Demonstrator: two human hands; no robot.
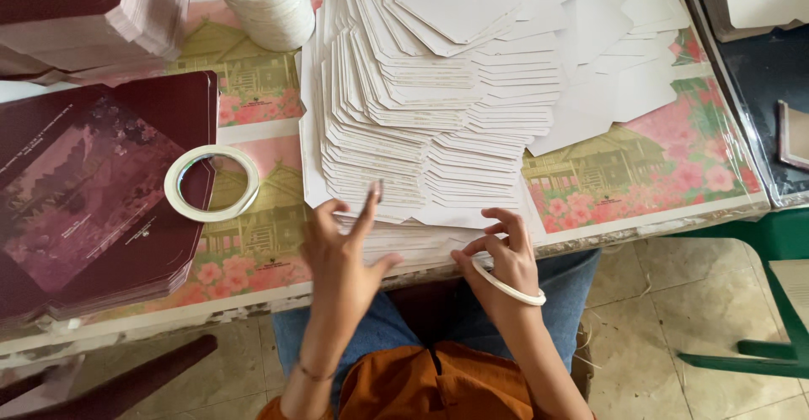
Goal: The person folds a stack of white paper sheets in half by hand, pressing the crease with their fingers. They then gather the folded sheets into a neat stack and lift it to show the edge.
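In the head view, the left hand [341,251], fingers spread apart, rests on the near edge of the fanned white sheets [421,108] at the frame's centre. The right hand [497,256], a tape ring around its wrist, pinches a sheet's edge just beside it. A tape roll [179,192] lies at left on dark red cards [76,192].
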